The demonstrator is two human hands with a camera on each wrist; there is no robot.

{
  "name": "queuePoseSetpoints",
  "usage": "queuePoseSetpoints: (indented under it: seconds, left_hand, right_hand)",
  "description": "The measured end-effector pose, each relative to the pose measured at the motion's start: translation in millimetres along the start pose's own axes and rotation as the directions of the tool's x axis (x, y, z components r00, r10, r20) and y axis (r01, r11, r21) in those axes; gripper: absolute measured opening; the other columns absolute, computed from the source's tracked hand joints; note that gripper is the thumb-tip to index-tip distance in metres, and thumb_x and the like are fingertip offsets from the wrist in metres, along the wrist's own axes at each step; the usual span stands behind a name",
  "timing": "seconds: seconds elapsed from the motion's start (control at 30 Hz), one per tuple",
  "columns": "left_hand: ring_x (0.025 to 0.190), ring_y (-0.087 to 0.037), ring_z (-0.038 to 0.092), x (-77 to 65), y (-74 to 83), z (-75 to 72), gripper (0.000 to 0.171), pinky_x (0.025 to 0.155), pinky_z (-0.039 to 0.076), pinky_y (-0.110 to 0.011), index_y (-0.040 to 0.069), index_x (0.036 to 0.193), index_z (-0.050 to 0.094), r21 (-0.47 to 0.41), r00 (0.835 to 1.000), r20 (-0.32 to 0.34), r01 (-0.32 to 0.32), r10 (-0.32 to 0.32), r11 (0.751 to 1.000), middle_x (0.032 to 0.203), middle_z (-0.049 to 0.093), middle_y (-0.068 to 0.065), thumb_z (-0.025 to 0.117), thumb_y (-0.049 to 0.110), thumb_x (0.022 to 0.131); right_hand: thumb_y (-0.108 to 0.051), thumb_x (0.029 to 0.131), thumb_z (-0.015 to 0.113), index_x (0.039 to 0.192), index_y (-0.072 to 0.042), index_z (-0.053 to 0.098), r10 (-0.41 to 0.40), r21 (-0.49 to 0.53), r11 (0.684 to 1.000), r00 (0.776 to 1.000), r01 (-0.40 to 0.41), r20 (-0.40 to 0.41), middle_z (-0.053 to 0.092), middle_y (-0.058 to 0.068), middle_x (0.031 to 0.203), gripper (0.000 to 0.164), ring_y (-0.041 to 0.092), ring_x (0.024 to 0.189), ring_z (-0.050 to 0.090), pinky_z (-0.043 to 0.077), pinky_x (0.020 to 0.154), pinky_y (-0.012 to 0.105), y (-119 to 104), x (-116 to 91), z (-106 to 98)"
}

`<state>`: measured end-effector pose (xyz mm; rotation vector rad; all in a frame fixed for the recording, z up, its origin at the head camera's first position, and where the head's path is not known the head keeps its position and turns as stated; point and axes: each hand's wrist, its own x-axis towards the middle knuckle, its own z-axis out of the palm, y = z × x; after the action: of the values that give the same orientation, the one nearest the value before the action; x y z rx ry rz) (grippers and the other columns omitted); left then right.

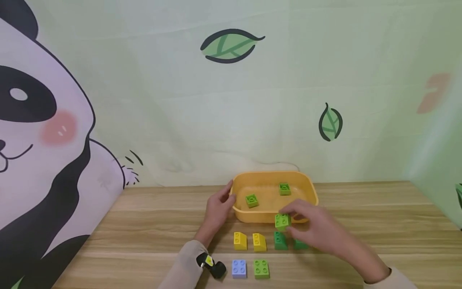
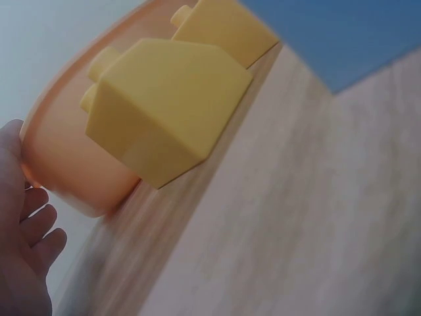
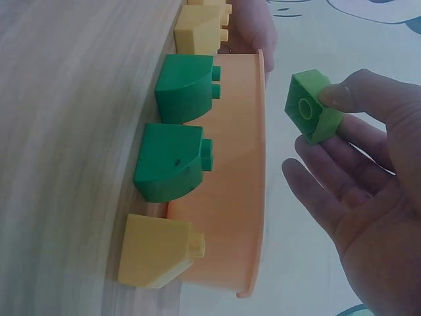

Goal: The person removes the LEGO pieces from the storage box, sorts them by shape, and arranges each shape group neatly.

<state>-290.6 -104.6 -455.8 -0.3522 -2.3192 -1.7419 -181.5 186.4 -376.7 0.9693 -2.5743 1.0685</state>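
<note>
My right hand (image 1: 315, 228) pinches a light green toy building brick (image 1: 282, 221) between thumb and fingers, above the front rim of the orange tub (image 1: 252, 216). The right wrist view shows the brick's hollow underside, turned toward the camera. My left hand (image 1: 218, 206) holds the tub's left end, thumb at the rim. Two more light green bricks lie inside the tub, one at left (image 1: 252, 200) and one farther back (image 1: 284, 189). Both have their hollow undersides up.
Before the tub stand two yellow sloped bricks (image 1: 240, 241), two dark green bricks (image 1: 280, 240) and another yellow one (image 3: 161, 250), hidden by my right hand in the head view. Nearer lie a blue brick (image 1: 239, 269) and a light green brick (image 1: 261, 269). Behind rises a printed backdrop (image 1: 162, 100).
</note>
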Motion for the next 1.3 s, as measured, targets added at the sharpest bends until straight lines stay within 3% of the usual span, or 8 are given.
queuePoseSetpoints:
  seconds: [0.27, 0.63, 1.3]
  left_hand:
    - [0.140, -0.031, 0.054, 0.1, 0.1, 0.8, 0.048, 0.115, 0.045, -0.049, 0.003, 0.152, 0.056, -0.003, 1.000, 0.005, -0.006, 0.006, 1.000, 0.155, 0.055, -0.011, 0.062, 0.009, 0.105]
    - [0.140, -0.032, 0.055, 0.3, -1.1, 2.3, 0.048, 0.115, 0.045, -0.050, 0.003, 0.153, 0.056, -0.001, 1.000, 0.007, -0.007, 0.007, 1.000, 0.155, 0.055, -0.012, 0.062, 0.009, 0.105]
    - [0.140, -0.030, 0.055, 0.3, -1.7, 0.0, 0.048, 0.114, 0.046, -0.048, 0.006, 0.153, 0.056, 0.008, 1.000, 0.008, 0.010, -0.010, 1.000, 0.156, 0.054, -0.010, 0.062, 0.010, 0.105]
  right_hand:
    - [-0.001, 0.085, 0.086, 0.118, -0.011, 0.073, 0.007, -0.013, 1.000, 1.000, -0.006, 0.023, 0.074, -0.002, 0.115, 0.037, 0.012, 0.099, 0.070, 0.064, 0.087, 0.037, -2.0, -6.5, -0.6]
    - [-0.009, 0.089, 0.085, 0.121, -0.014, 0.071, 0.112, 0.061, 0.991, 0.985, -0.120, 0.132, 0.072, -0.003, 0.119, 0.035, 0.015, 0.104, 0.070, 0.063, 0.090, 0.036, -4.5, -12.2, -2.6]
    - [-0.007, 0.087, 0.086, 0.116, -0.015, 0.070, 0.079, 0.058, 0.994, 0.981, -0.091, 0.177, 0.072, -0.005, 0.115, 0.035, 0.008, 0.101, 0.068, 0.063, 0.087, 0.036, -2.3, -22.3, 9.5]
